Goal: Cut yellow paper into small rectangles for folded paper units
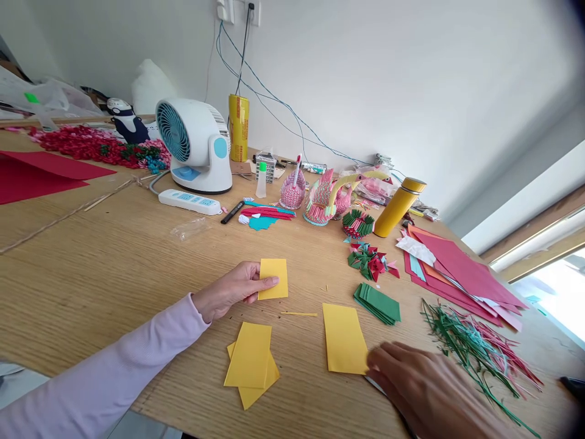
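Toward the middle of the desk, my left hand (233, 288) pinches a small yellow paper rectangle (274, 271) between thumb and fingers. Below it lie two yellow paper pieces (249, 353), one crossed over the other. My right hand (411, 375) is slightly blurred at the lower right corner of a larger yellow paper (345, 338). Its fingers are bent downward and their tips are mostly hidden. A thin silver-and-dark tool (381, 387) shows partly beneath that hand; its kind is unclear. A narrow yellow paper strip (299, 314) lies between the yellow papers.
Right of centre sit green paper rectangles (377, 303), folded red and green pieces (372, 261), and paper strips (479, 344). Red sheets (461, 268) lie farther right. At the back stand a fan (196, 140), a yellow bottle (397, 207), paper swans (320, 198) and a power strip (189, 201).
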